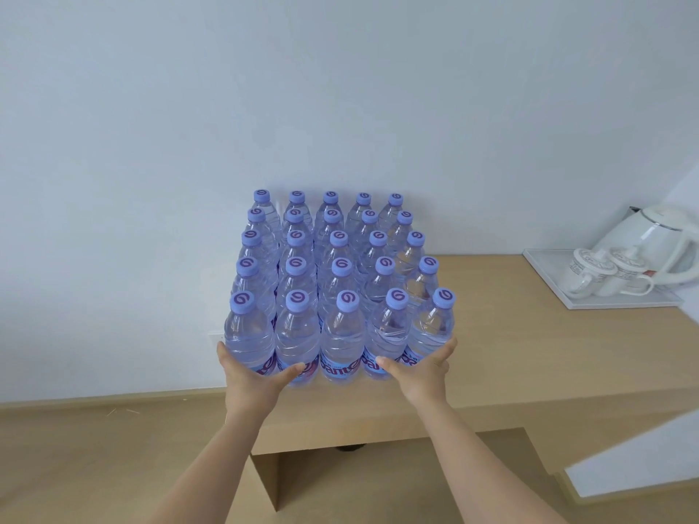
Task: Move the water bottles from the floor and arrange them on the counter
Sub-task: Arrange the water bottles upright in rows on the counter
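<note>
Several clear water bottles (pixel 340 296) with purple caps stand upright in tight rows on the wooden counter (pixel 529 346), reaching back to the white wall. My left hand (pixel 253 376) presses against the front left bottle, fingers spread along its side and thumb across the row's front. My right hand (pixel 423 368) presses against the front right bottle in the same way, thumb pointing inward. Both hands bracket the front row at label height. The front right bottles lean slightly.
A white tray (pixel 567 296) at the counter's right end holds a white kettle (pixel 654 240) and two upside-down cups (pixel 605 274). Bare counter lies between the bottles and the tray. The wooden floor (pixel 94 467) shows at lower left, below the counter edge.
</note>
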Demonstrator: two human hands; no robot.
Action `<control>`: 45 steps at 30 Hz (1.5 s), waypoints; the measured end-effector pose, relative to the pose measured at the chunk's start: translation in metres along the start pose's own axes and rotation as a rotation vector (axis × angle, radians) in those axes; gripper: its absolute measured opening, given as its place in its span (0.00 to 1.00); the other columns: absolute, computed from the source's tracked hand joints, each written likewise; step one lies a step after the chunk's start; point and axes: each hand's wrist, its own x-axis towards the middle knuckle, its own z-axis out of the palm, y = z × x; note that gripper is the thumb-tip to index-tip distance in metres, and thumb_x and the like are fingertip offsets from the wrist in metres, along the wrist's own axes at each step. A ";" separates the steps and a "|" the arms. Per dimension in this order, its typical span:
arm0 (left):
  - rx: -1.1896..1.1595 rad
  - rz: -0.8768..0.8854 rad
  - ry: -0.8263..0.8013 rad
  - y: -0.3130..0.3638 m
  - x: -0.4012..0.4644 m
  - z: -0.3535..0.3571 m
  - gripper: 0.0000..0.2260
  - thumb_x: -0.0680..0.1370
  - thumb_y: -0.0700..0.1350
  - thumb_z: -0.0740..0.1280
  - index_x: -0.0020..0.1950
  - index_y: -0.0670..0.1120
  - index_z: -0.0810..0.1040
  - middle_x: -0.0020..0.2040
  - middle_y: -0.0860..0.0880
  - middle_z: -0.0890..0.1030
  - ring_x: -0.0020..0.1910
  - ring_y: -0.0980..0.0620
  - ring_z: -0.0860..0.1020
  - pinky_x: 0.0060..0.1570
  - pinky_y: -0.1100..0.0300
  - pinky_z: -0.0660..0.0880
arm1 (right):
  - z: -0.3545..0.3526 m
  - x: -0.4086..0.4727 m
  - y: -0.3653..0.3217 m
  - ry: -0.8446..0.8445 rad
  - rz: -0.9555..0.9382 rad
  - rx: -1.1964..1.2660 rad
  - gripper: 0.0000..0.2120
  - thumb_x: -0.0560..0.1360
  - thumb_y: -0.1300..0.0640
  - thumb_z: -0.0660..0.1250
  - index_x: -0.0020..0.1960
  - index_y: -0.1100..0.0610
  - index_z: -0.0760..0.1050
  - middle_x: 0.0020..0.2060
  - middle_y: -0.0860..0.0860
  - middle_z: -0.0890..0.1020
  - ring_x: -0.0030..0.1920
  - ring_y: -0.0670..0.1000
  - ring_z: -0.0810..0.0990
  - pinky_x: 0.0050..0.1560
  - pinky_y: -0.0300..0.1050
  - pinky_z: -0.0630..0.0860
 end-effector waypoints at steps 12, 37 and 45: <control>0.000 0.276 0.199 0.027 -0.014 -0.040 0.44 0.64 0.49 0.79 0.74 0.46 0.58 0.67 0.47 0.66 0.68 0.49 0.64 0.63 0.56 0.64 | 0.012 -0.054 0.005 0.063 -0.265 0.025 0.10 0.74 0.61 0.65 0.54 0.56 0.71 0.44 0.48 0.74 0.46 0.52 0.74 0.43 0.40 0.67; 0.934 0.479 -0.304 0.146 0.013 -0.015 0.19 0.70 0.53 0.73 0.43 0.43 0.66 0.45 0.45 0.72 0.45 0.45 0.72 0.40 0.56 0.67 | 0.110 -0.071 -0.007 -0.663 0.374 0.544 0.31 0.76 0.69 0.60 0.76 0.59 0.53 0.73 0.54 0.62 0.71 0.53 0.65 0.64 0.56 0.69; 0.911 0.482 -0.315 0.145 0.016 -0.016 0.21 0.70 0.53 0.73 0.35 0.46 0.62 0.42 0.47 0.71 0.42 0.47 0.70 0.38 0.57 0.66 | 0.110 -0.068 -0.005 -0.687 0.342 0.514 0.31 0.76 0.66 0.62 0.76 0.59 0.53 0.71 0.54 0.65 0.70 0.52 0.66 0.64 0.55 0.70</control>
